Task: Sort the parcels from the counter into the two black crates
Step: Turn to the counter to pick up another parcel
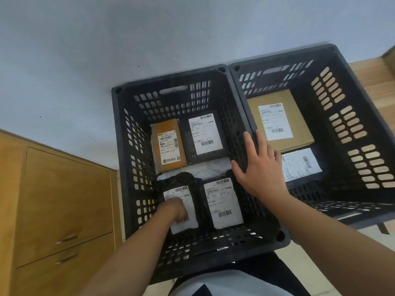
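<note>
Light: soft, even, rather dim, source not seen | Shadows: left crate (136, 159) walls rendered near-black, detail lost | Glare: white label (275, 121) slightly bleached | Focus: label print smeared, left hand (174, 208) blurred | Edges: lines bowed by wide lens

Cabinet (64, 199): wooden, two handles, left of the left hand (176, 209).
Grey surface (106, 39): plain, beyond it.

Left crate (168, 79) (parcels (205, 135) inside) stands against right crate (277, 55).
</note>
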